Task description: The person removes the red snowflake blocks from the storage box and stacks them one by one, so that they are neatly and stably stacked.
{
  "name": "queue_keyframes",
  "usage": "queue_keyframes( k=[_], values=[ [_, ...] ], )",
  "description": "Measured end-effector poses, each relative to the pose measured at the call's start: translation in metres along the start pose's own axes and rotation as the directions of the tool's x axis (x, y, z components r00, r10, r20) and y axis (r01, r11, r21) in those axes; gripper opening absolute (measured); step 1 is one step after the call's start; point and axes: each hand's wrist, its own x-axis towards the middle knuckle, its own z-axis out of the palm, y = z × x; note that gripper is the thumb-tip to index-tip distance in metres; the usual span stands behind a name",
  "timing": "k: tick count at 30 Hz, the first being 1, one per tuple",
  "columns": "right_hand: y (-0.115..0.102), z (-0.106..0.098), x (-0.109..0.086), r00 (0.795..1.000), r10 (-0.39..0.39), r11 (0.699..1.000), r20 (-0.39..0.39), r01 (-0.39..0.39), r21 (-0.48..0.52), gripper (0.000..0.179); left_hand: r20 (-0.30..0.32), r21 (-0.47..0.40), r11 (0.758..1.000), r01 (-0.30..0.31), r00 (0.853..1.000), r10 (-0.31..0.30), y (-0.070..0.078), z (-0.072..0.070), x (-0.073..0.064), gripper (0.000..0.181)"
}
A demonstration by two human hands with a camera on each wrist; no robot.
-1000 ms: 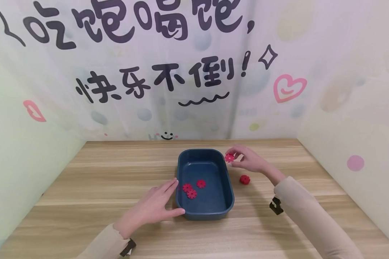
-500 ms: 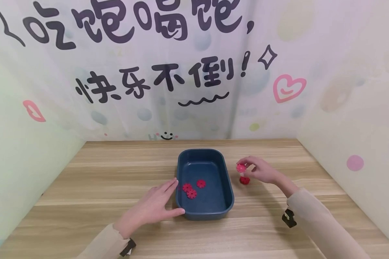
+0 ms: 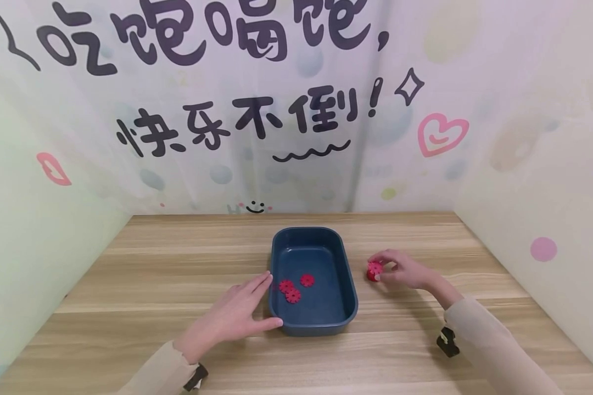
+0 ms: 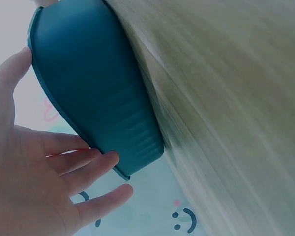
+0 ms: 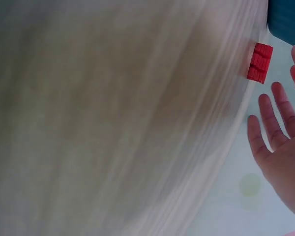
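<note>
My right hand (image 3: 409, 271) pinches a red notched plastic disc (image 3: 375, 267) between thumb and finger. Under it on the table, right of the blue tray (image 3: 326, 307), stands a short stack of similar red discs (image 5: 260, 63). The right wrist view shows a gap between the held disc and the stack. My left hand (image 3: 232, 312) is at the tray's left side, its fairly straight fingers and spread thumb touching the rim. Inside the tray lie three red discs: one apart (image 3: 307, 280), and two (image 3: 293, 295) side by side and touching, nearer the left wall.
The wood-grain table (image 3: 178, 258) runs back to a white printed curtain (image 3: 197, 181) with black lettering. Pale side walls (image 3: 548, 181) close off left and right. A black wrist strap (image 3: 447, 341) shows at the right sleeve.
My right hand has moved from beside the tray's far right rim rightward and down to just over the stack, the disc still pinched. The left hand and tray have stayed put.
</note>
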Motion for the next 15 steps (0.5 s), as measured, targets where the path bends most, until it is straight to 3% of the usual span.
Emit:
queue_keyframes(
  k=[8,15],
  values=[
    [0.031,0.003,-0.001,1.0,0.009,0.998,0.017,-0.008,-0.068,0.036,-0.004,-0.002,1.0,-0.001,1.0,0.001,0.001,0.001,0.0,0.089],
    [0.036,0.006,0.0,0.999,0.029,0.997,0.02,-0.027,-0.078,0.036,0.002,-0.012,1.0,0.007,1.0,-0.007,0.001,0.0,0.001,0.088]
  ],
)
